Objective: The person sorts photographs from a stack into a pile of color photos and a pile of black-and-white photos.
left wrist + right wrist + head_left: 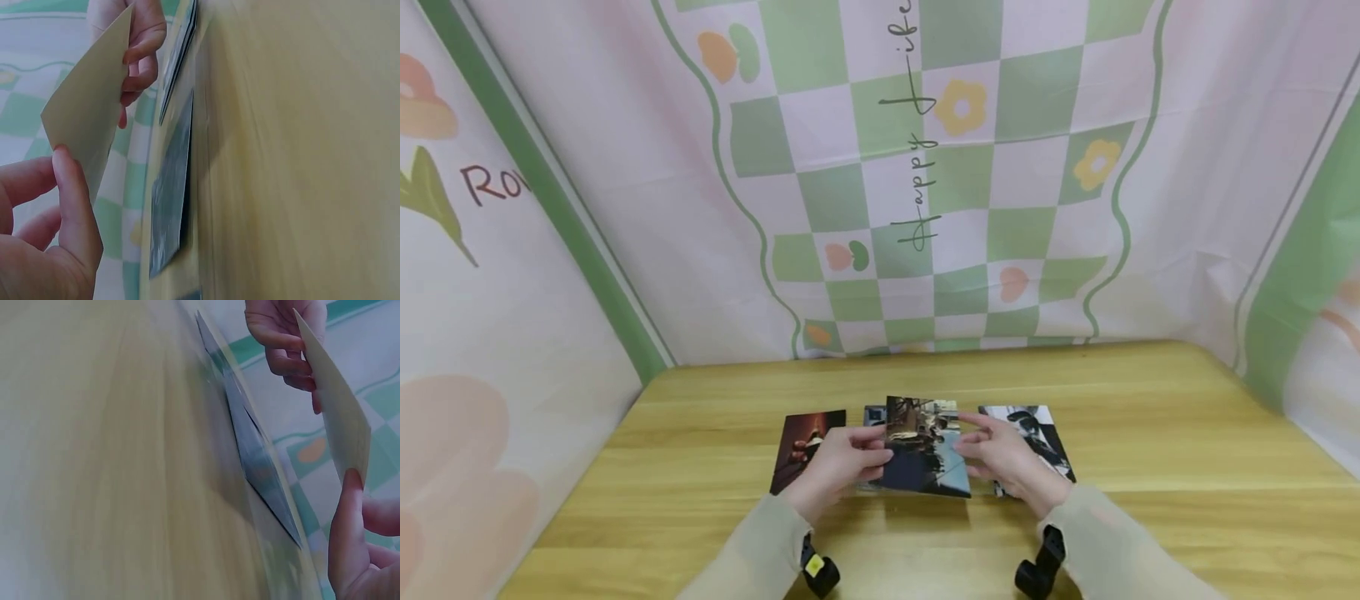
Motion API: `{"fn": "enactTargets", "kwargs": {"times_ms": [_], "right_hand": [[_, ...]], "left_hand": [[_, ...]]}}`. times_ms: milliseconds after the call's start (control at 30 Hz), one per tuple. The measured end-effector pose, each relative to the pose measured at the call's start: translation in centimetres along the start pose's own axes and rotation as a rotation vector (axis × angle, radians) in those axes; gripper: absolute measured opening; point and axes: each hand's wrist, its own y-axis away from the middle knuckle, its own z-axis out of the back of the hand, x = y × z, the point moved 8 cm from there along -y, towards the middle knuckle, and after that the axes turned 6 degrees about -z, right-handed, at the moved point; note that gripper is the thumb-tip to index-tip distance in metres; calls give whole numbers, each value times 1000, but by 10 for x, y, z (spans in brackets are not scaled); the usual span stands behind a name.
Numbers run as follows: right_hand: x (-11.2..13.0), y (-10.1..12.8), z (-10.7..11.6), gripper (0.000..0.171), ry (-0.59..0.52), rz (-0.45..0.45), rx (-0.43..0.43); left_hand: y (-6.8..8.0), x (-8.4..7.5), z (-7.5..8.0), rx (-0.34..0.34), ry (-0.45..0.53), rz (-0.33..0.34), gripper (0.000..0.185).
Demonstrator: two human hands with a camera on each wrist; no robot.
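Both hands hold up a picture card above the table, its dark blue and tan picture side showing in the head view. In the left wrist view its plain pale back shows. My left hand pinches the left edge between thumb and fingers. On the opposite edge, my right hand pinches the card the same way. Beneath the raised card lies another picture card, mostly covered in the head view. A dark red card lies by the left hand, and a black-and-white card lies under the right hand.
The cards lie on a wood-grain table. Behind it hangs a green-and-white checked cloth, with more printed cloth along the left side. Black wrist cameras are strapped at both sleeves.
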Motion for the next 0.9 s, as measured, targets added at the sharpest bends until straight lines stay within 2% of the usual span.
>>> {"fn": "enactTargets", "kwargs": {"times_ms": [267, 467, 667, 900], "right_hand": [[3, -9, -31, 58, -59, 13, -11], [11, -14, -53, 58, -50, 31, -10], [23, -20, -79, 58, 2, 48, 68], [38, -28, -110, 62, 44, 83, 171]], "left_hand": [[8, -2, 31, -22, -24, -36, 49], [13, 2, 55, -65, -29, -9, 48], [23, 12, 83, -133, -70, 15, 49], [31, 19, 112, -180, -113, 18, 50]]}}
